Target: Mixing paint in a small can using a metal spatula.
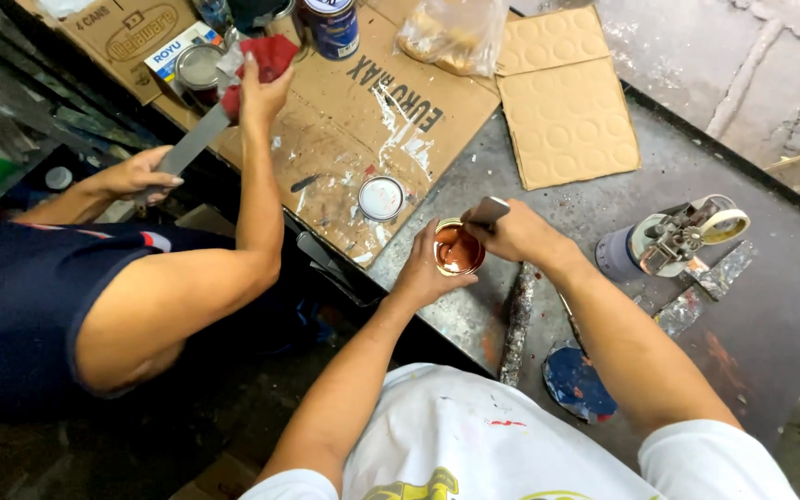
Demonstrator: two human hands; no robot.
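Left hand [425,270] grips paint can [459,248] — table edge | right hand [516,231] grips knife [487,211]

**A paint-stained table and its load**

The grey metal table [770,315] carries flattened cardboard [363,120] with a round lid [381,198], an embossed sheet [567,116], a small paint can [458,248] — also a tape dispenser [687,236] and a blue disc [578,384].
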